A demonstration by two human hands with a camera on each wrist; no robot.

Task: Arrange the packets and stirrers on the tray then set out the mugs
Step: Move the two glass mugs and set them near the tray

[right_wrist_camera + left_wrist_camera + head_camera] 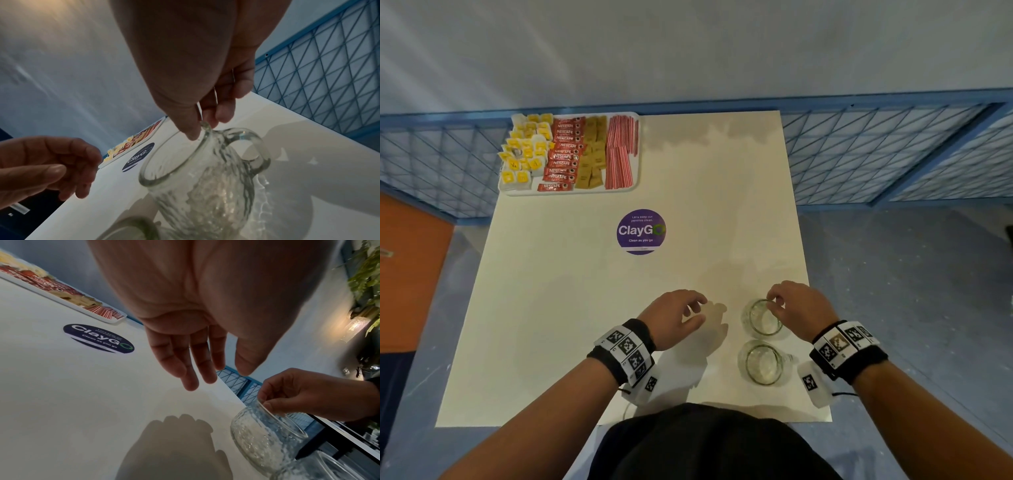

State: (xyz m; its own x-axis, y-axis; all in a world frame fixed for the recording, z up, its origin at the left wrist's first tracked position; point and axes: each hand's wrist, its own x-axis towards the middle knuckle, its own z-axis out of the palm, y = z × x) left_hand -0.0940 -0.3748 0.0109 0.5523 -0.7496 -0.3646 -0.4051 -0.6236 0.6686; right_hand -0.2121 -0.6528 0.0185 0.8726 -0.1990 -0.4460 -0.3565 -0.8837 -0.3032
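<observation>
Two clear glass mugs stand near the table's front right. My right hand (777, 305) pinches the rim of the farther mug (762, 320), thumb inside and fingers outside by the handle (248, 146). The nearer mug (762, 363) stands free just below it. My left hand (695, 313) hovers over the table left of the farther mug, fingers relaxed and holding nothing (195, 369). At the far left corner sits the white tray (635, 150) with yellow tea packets (525, 150), red Nescafe packets (563, 154), brown sugar packets (592, 154) and red-striped stirrers (619, 150) in rows.
A purple round ClayGo sticker (641, 231) lies at the middle of the white table (551, 308). Blue mesh railing (876, 154) runs behind and beside the table. An orange surface (410, 274) is at the left.
</observation>
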